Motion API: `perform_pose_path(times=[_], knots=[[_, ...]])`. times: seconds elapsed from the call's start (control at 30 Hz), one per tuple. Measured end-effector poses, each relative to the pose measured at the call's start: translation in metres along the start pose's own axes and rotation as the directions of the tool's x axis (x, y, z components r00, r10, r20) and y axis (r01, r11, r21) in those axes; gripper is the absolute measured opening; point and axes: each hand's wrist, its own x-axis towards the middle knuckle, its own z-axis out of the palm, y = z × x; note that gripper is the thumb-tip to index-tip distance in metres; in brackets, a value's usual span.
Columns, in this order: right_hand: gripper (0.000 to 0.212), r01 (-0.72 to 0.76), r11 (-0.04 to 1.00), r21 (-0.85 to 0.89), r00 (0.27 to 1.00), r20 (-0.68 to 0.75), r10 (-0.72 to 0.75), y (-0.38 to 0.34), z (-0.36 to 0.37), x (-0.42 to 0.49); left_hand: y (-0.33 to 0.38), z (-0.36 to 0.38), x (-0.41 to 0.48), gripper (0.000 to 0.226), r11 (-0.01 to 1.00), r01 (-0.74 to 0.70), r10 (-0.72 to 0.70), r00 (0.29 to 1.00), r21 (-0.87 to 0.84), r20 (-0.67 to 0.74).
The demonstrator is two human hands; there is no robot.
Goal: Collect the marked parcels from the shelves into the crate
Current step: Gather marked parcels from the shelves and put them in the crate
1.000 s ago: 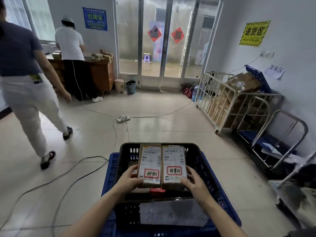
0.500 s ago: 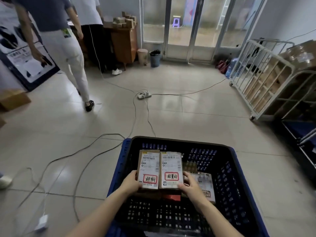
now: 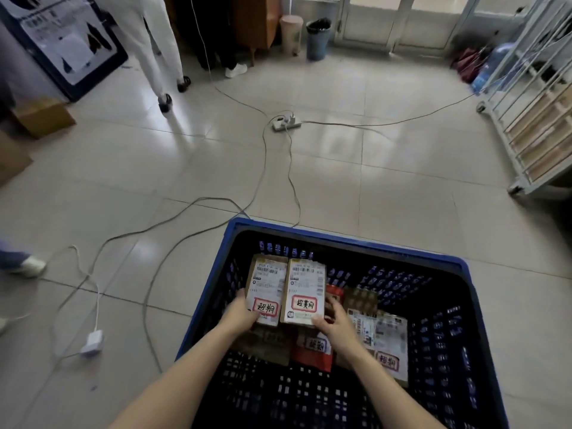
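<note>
While the two marked parcels are held side by side low inside the crate (image 3: 340, 239), above others already lying there, the step in hand looks like setting the pair down. The left hand (image 3: 240, 314) grips the left parcel (image 3: 267, 289) at its near left corner, fingers curled round the edge. That parcel touches the right parcel (image 3: 306, 289) along their long sides, and both face up with the red-ringed mark toward the person. The right hand (image 3: 332, 326) grasps the right parcel at its near right corner in the same way.

To do this well, I would lower both together and level, pressed against each other so neither tips. Just beneath them lie a brown parcel (image 3: 269, 342) and a red parcel (image 3: 312, 351), an uneven bed, so the pair is better landed flat across both than on one edge. The fingers should slide out sideways only once the weight rests. Further right, a white-labelled parcel (image 3: 387, 345) lies flat just beside the right wrist, so that hand should come straight up to avoid dragging it.
</note>
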Motion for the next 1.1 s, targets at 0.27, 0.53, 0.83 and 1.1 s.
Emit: perform_pose_path(times=[0.27, 0.53, 0.83, 1.1], knots=[[0.063, 0.032, 0.998, 0.047, 0.999, -0.019, -0.031, -0.006, 0.013, 0.006, 0.004, 0.003, 0.008, 0.073, 0.997, 0.035, -0.033, 0.999, 0.068, -0.018], [0.056, 0.070, 0.995, -0.068, 0.993, -0.094, -0.076, -0.015, 0.008, -0.011, 0.012, 0.000, -0.007, 0.069, 0.969, -0.108, 0.123, 0.991, 0.221, -0.056], [0.043, 0.112, 0.960, -0.257, 0.967, -0.196, -0.165, -0.018, -0.009, -0.060, 0.024, -0.016, -0.045, 0.069, 0.866, -0.305, 0.325, 0.946, 0.396, 0.017], [0.068, 0.050, 0.886, -0.461, 0.940, -0.278, -0.198, -0.025, -0.017, -0.118, 0.037, -0.020, -0.093, 0.080, 0.673, -0.511, 0.558, 0.825, 0.534, 0.087]])
